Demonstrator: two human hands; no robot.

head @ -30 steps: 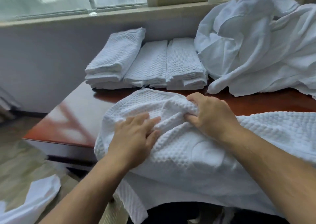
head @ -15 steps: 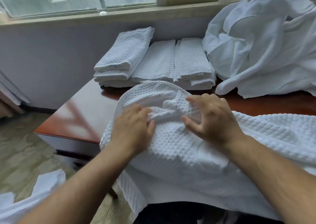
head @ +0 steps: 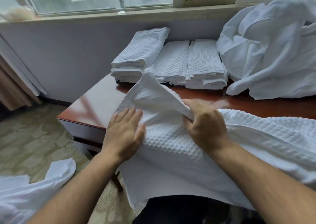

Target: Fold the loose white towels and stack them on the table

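A loose white waffle-weave towel [head: 172,148] lies over the near edge of the red-brown table [head: 100,100] and hangs toward me. My right hand [head: 203,124] grips a fold of it and holds one corner up in a peak. My left hand [head: 125,133] lies flat on the towel just left of that fold, fingers straight. Behind them, against the wall, stand three stacks of folded white towels [head: 171,64].
A big heap of loose white linen [head: 270,52] fills the back right of the table. More white cloth [head: 34,187] lies on the patterned carpet at the lower left. A windowsill runs along the wall above. The table's left corner is near my left hand.
My right hand has closed on a fold and lifted the towel's corner into a peak. My left hand has flattened and slid slightly left. The view shifted left.
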